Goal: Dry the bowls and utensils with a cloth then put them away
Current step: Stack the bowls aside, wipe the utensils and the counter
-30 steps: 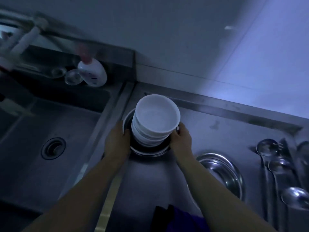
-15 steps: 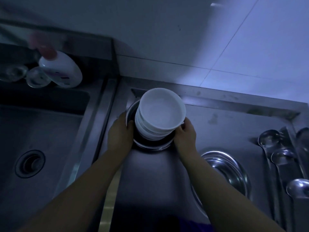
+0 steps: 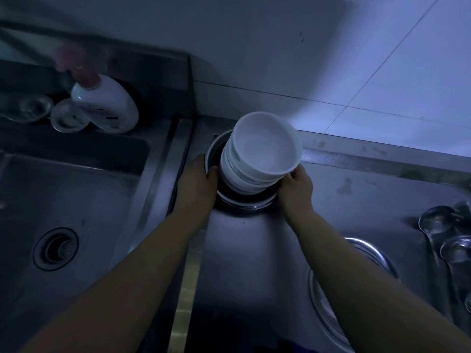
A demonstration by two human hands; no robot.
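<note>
A stack of several white bowls (image 3: 265, 149) stands inside a round steel bowl (image 3: 244, 202) on the steel counter, close to the back wall. My left hand (image 3: 198, 179) grips the steel bowl's left rim, thumb over the edge. My right hand (image 3: 295, 186) holds its right rim, fingers touching the lowest white bowls. Steel ladles and spoons (image 3: 446, 235) lie at the right edge of the counter. A dark blue cloth (image 3: 293, 346) barely shows at the bottom edge.
A steel sink (image 3: 76, 200) with a round drain (image 3: 56, 248) lies to the left. A white pump bottle (image 3: 107, 103) and two clear lids (image 3: 67, 115) sit on the ledge behind it. Another empty steel bowl (image 3: 369, 253) rests under my right forearm. A tiled wall stands behind.
Both hands have kept hold of the steel bowl with the stacked white bowls. The stack has slid a little further toward the back wall, and the view has shifted.
</note>
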